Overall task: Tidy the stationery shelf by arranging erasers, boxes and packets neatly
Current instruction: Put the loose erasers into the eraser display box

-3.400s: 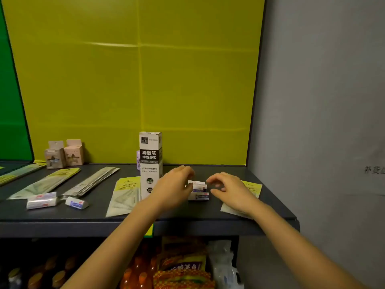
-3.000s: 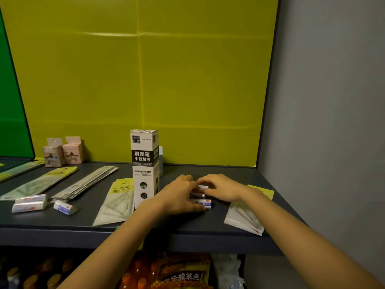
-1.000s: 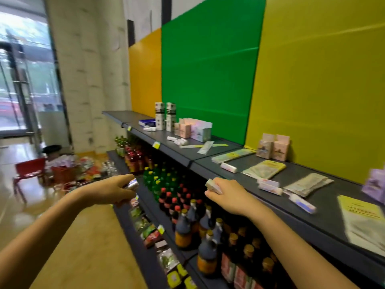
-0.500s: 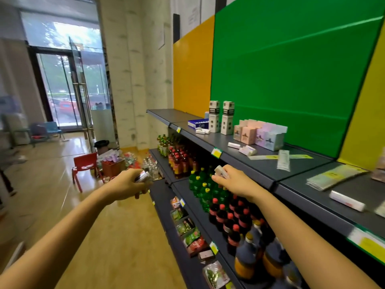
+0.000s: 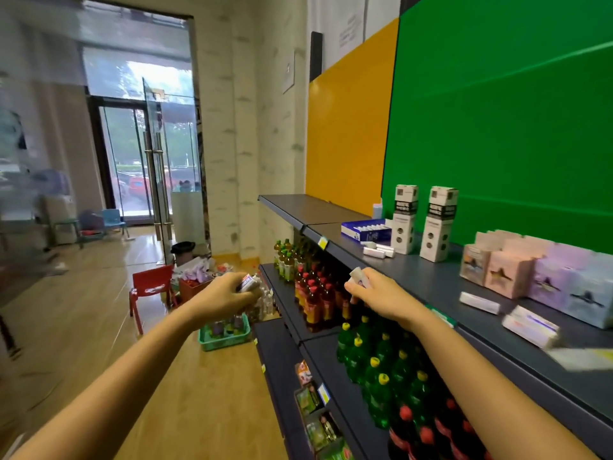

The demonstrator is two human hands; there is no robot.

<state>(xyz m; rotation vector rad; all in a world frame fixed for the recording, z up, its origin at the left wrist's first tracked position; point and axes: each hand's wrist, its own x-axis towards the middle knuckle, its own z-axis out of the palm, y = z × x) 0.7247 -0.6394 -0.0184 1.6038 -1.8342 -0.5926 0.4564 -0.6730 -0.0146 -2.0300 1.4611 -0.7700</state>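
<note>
My left hand (image 5: 225, 295) grips small erasers (image 5: 248, 282) out over the aisle, left of the shelves. My right hand (image 5: 378, 293) holds another white eraser (image 5: 359, 276) just in front of the dark stationery shelf (image 5: 428, 277). On that shelf stand two tall white refill boxes (image 5: 404, 219), a blue open box (image 5: 365, 230) and a row of pink and lilac boxes (image 5: 537, 277). Loose erasers (image 5: 378, 251) lie by the tall boxes; more erasers (image 5: 479, 302) lie to the right, blurred.
Below the stationery shelf, lower shelves hold several drink bottles (image 5: 315, 293) and snack packets (image 5: 318, 423). A red chair (image 5: 151, 287) and a green basket (image 5: 225, 333) stand on the wooden floor. Glass doors (image 5: 149, 167) are at the far left.
I have turned left from the yellow-backed shelf end and moved along the aisle. Both hands picked erasers off the shelf and carry them toward the green-backed section.
</note>
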